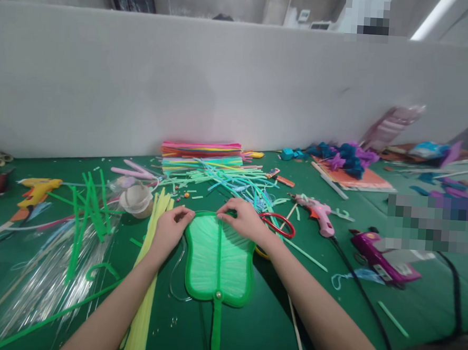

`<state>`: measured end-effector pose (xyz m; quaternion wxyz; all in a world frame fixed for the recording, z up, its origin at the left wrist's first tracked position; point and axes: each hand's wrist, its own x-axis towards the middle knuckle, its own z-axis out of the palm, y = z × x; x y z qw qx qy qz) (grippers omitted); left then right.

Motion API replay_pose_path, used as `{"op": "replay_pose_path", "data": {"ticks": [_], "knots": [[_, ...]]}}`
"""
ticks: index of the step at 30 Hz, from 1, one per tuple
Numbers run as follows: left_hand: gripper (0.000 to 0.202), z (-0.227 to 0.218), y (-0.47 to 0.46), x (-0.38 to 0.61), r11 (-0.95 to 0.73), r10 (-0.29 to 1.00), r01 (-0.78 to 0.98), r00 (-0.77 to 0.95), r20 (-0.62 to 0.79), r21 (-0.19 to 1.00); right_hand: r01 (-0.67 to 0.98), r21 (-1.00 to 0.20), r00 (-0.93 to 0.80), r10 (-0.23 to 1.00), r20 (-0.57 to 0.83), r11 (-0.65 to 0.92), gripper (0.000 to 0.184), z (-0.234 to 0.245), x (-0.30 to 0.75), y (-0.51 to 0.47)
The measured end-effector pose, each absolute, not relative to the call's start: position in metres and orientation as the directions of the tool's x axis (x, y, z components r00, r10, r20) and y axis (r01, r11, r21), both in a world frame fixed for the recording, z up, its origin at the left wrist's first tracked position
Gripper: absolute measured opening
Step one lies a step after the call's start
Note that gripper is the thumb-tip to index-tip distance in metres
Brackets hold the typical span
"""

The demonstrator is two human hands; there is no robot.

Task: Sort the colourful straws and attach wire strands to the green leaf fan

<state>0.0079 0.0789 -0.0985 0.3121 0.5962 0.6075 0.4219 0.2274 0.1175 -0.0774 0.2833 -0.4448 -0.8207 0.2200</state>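
Observation:
A green hand fan (236, 265) made of fuzzy pipe cleaners lies in front of me. It has a darker green rim, a centre rib, a small pearly bead (218, 295) and a green-wrapped handle (216, 332). At its upper left corner, my left hand (172, 226) is closed, thumb and forefinger pinching the rim. My right hand (242, 220) is closed on the top edge near the rib. A thin clear cord (172, 277) curves down beside the fan's left side; its upper end is hidden near my left hand.
Yellow pipe cleaners (140, 317) lie under my left forearm. Red-handled scissors (282, 224) sit beside my right wrist. Around are a pink glue gun (321, 214), a yellow glue gun (37, 190), a paper cup (136, 200), coloured pipe cleaners (201, 152) and a white partition (223, 84).

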Motion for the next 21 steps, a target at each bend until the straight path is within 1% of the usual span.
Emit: {"op": "replay_pose_path", "data": {"ticks": [5, 10, 14, 18, 21], "knots": [[0.027, -0.100, 0.080, 0.008, -0.063, 0.988, 0.444, -0.098, 0.119, 0.894, 0.644, -0.573, -0.454, 0.856, 0.246, 0.506, 0.005, -0.076, 0.228, 0.115], [0.027, -0.102, 0.081, 0.009, -0.054, 0.987, 0.421, -0.116, 0.113, 0.905, 0.681, -0.502, -0.481, 0.843, 0.241, 0.532, 0.023, -0.070, 0.215, 0.111], [0.026, -0.104, 0.082, 0.008, -0.049, 0.986, 0.406, -0.125, 0.109, 0.913, 0.731, -0.414, -0.524, 0.835, 0.170, 0.543, 0.014, -0.066, 0.204, 0.118], [0.025, -0.104, 0.082, 0.007, -0.034, 0.984, 0.393, -0.149, 0.100, 0.919, 0.720, -0.444, -0.526, 0.837, 0.153, 0.533, 0.013, -0.065, 0.204, 0.124], [0.025, -0.104, 0.083, 0.008, -0.028, 0.984, 0.372, -0.154, 0.091, 0.928, 0.713, -0.446, -0.538, 0.830, 0.144, 0.540, 0.018, -0.065, 0.205, 0.125]]}}
